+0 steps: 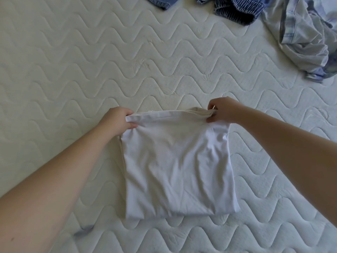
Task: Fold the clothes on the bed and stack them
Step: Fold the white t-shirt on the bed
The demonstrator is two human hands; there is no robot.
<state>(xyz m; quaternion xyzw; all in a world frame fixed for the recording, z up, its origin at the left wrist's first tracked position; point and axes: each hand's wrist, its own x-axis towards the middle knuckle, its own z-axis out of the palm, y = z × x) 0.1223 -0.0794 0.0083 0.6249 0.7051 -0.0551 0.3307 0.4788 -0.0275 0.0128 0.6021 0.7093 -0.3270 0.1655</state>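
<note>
So far only one piece is close to done, by my reckoning: the white shirt (175, 161) lies part-folded on the mattress (63, 70), near its near edge and roughly midway along it, and I see no finished stack anywhere in view.

Going from the left: my left hand (118, 121) pinches the shirt's far left corner, thumb under and fingers curled over the bunched edge. The far edge runs from there across to my right hand (221, 110), which grips the far right corner the same way, fingers closed round several layers of cloth. Between my hands that edge is lifted a little and pulled fairly taut, while the rest of the shirt rests flat on the mattress.

As it lies, the shirt is a near-square panel, slightly longer from far edge to near edge than across, so its long axis runs away from me toward the far side of the mattress. Which end is the collar I cannot tell.

Left to do, as I judge it: fold this held edge toward me to halve the panel, then set it down as the base of a stack. Beyond that, toward the far edge, lie a denim piece (158, 1), a dark striped garment (238, 10) and, in the far right corner, a crumpled pale blue garment (306, 37), all unfolded.
</note>
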